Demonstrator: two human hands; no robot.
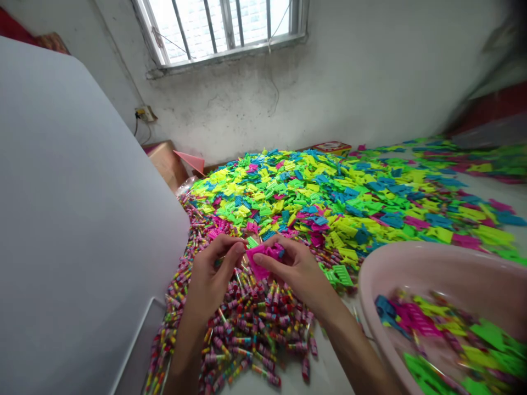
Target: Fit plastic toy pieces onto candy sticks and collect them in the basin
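Observation:
My right hand grips a bright pink plastic piece between thumb and fingers, with a bit of blue showing at its right side. Close to the piece's left edge, the thumb and fingers of my left hand are pinched together. Whatever lies in that pinch is too small to make out. Both hands hover over a heap of small multicoloured tubes with pink and red ends. Just behind them rises a large pile of flat plastic pieces in green, yellow, blue and pink.
A pale pink basin at the lower right contains plastic pieces and tubes. A large white panel blocks the left side. Against the back wall stand a cardboard box and a red-yellow box, below a barred window.

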